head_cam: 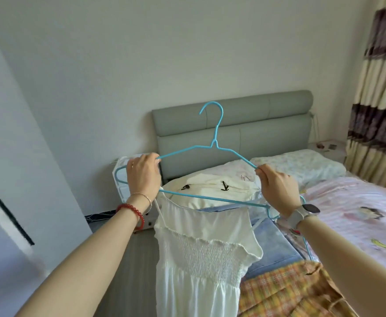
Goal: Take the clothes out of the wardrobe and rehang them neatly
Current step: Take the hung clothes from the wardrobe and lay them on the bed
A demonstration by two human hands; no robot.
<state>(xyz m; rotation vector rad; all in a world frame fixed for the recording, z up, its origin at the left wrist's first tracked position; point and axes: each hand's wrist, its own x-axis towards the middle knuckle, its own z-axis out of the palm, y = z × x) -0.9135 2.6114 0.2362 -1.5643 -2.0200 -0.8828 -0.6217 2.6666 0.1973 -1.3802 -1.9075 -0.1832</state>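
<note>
I hold a blue hanger (212, 146) up in front of me, hook upward, over the edge of the bed (359, 202). My left hand (142, 173) grips its left shoulder, fingers curled round the wire and round the dress strap there; my right hand (276, 187) pinches the right shoulder wire between thumb and fingers. A white dress (201, 255) with a gathered chest panel hangs from the hanger, its left strap up at my left hand, its right strap looped near the hanger's right end by my right wrist. The dress hangs between my forearms, beside the bed. On the bed behind it lies a cream garment (210, 191) with small black bows, then blue cloth (272, 245), and a yellow checked garment (286, 291) nearest me. A grey padded headboard (233, 124) stands against the wall, and striped curtains (379, 99) hang at the right.
</note>
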